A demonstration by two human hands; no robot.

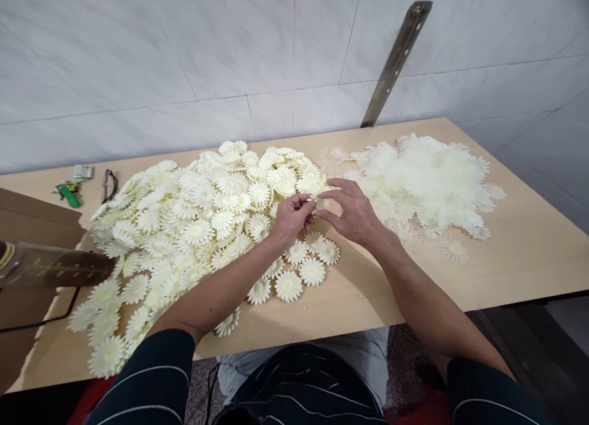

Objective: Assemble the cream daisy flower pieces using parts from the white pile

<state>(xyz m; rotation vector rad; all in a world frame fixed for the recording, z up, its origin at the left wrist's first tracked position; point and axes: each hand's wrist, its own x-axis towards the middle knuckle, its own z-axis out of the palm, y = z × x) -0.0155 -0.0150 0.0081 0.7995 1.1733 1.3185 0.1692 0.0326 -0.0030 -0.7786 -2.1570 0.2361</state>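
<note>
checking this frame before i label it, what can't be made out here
- Head view: the flower pinched between left hand and right hand is mostly covered by fingers.
- Green tool at the table's far left: too small to identify.
- Brown object at the left edge: cut off, blurred.
- Right pile: overexposed, pieces indistinct.

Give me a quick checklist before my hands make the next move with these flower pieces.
1. Left hand pinching a flower piece: ok.
2. Right hand touching the same piece: ok.
3. Only one piece pinched: cannot tell.
4. Large flower pile within the left hand's reach: ok.
5. Fluffy pile apart from the flower pile: ok.
6. Bare table space to the right: ok.
</note>
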